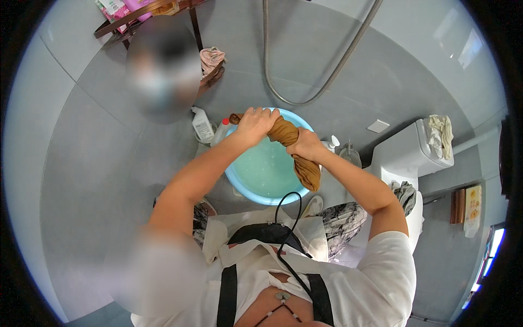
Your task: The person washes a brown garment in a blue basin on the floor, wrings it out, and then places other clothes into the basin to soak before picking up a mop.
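My left grip point(259, 125) is closed tight around a twisted brown cloth point(283, 131), near its top end. A small bit of the cloth pokes out to the left of that grip. My right grip point(306, 146) is wrapped around the cloth too, lower down and to the right. Between my two grips the cloth is bunched and twisted, and its other end hangs below my right grip, over the edge of the tub. Under both grips is the round blue tub point(267, 200) with cloudy, greenish water point(267, 170) in it. To the left of my left grip stands a white bottle point(202, 125). Just right of my right grip is a white pump bottle point(330, 143). Farther right is a white toilet point(396, 150). Above my grips hangs a bendy metal hose point(266, 43).
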A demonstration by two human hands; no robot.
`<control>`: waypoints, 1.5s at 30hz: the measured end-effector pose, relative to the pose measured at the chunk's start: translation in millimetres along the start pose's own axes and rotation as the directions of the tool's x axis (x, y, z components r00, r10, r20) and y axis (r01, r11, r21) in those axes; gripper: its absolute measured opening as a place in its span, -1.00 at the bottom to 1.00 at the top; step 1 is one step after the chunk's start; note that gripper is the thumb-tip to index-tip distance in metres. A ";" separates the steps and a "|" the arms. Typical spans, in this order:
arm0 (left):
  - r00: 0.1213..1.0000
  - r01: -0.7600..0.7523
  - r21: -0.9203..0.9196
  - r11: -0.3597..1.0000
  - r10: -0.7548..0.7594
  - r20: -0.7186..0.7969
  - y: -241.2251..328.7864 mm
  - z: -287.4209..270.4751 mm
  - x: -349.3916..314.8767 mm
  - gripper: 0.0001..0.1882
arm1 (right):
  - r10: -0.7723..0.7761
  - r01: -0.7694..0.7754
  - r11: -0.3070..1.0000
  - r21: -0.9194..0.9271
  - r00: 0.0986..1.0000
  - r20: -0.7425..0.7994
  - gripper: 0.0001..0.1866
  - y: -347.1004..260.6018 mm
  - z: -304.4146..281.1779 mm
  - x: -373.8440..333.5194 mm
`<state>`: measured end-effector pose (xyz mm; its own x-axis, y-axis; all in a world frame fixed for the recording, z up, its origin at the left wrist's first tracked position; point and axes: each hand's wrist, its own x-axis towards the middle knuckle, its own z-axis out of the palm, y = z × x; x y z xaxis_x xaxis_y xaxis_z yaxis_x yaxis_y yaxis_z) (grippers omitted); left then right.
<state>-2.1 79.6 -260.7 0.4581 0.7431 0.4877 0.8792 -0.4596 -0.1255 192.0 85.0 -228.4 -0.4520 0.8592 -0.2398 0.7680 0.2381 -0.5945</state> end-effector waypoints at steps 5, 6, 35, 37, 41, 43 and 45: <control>0.977 -0.205 0.051 0.977 0.207 -0.050 -5.8 -21.8 11.6 -0.70 | 0.076 -0.146 0.872 0.467 0.983 0.165 -0.53 2.1 5.3 -15.0; 0.971 -0.231 0.071 0.970 0.235 -0.050 -3.5 -24.6 10.9 -0.70 | 0.048 -0.137 0.848 0.513 0.982 0.184 -0.53 3.1 2.2 -20.5; 0.919 -0.375 -0.255 0.891 0.322 -0.227 -10.9 -5.3 1.1 -0.72 | -0.311 -0.392 0.290 0.873 0.824 0.473 -0.50 37.4 38.1 -27.8; 0.974 -0.218 -0.415 0.883 0.169 -0.153 -5.5 -2.5 -2.7 -0.67 | -0.239 -0.281 0.439 0.854 0.879 0.412 -0.49 35.4 36.5 -26.3; 0.971 0.230 -0.397 0.889 -0.239 0.028 4.0 5.6 -15.6 -0.40 | -0.111 -0.047 0.793 0.607 0.969 0.220 -0.45 27.1 21.0 -11.3; 0.870 0.491 -0.374 0.787 -0.465 0.162 16.3 6.8 -16.6 -0.21 | -0.108 0.063 0.895 0.441 0.991 0.080 -0.43 32.4 22.2 -4.7; 0.807 0.571 -0.583 0.578 -0.523 0.273 17.6 14.8 -28.7 -0.07 | -0.070 0.059 0.952 0.300 0.997 0.028 -0.43 34.3 20.1 -0.9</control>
<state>2.1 57.3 -289.7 -0.0543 0.9732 0.2234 0.6933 -0.1243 0.7098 209.7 83.3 -264.0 -0.5173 0.8273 -0.2189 0.5688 0.1413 -0.8103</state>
